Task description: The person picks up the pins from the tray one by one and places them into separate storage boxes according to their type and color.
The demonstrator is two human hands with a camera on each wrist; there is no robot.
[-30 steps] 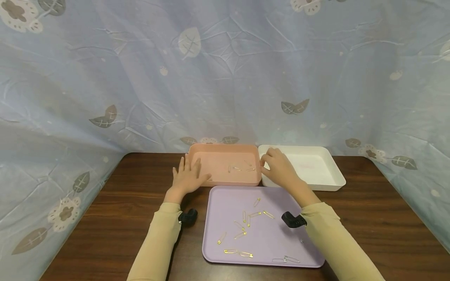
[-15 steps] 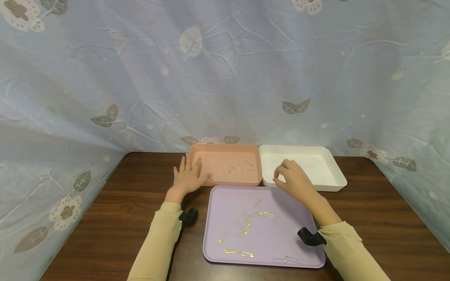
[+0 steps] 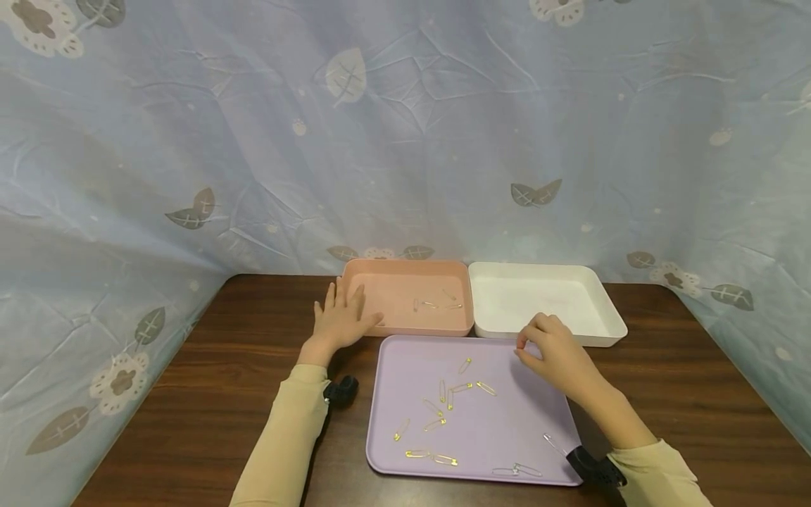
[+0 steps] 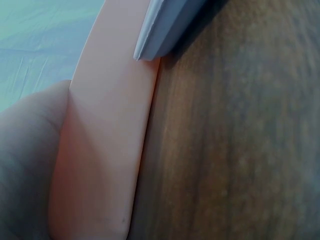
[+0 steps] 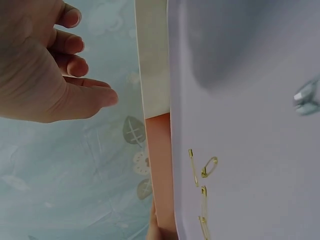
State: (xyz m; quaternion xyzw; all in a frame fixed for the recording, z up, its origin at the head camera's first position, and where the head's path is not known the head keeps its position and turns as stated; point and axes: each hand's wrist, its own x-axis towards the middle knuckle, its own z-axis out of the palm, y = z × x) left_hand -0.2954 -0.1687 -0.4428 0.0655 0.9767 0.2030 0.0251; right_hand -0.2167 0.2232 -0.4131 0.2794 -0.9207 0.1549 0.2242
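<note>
My left hand (image 3: 338, 324) rests at the left end of the pink tray (image 3: 380, 282), fingers spread and thumb over the near rim; in the left wrist view the tray's outer wall (image 4: 105, 150) runs beside the thumb. My right hand (image 3: 557, 352) hovers above the purple tray (image 3: 488, 422), close to the near rim of the white tray (image 3: 538, 282). Its fingers are loosely bent and nothing shows between them in the right wrist view. Several gold safety pins (image 3: 461, 387) lie scattered on the purple tray. Silver safety pins (image 3: 516, 470) lie near its front right.
Several safety pins (image 3: 429, 305) lie inside the pink tray. The pink and white trays stand side by side behind the purple one on a dark wooden table (image 3: 272, 310). A patterned cloth (image 3: 405, 141) hangs behind and around the table.
My right hand has moved from the border between the pink and white trays rightward and back toward me, over the purple tray. The left hand stays in place.
</note>
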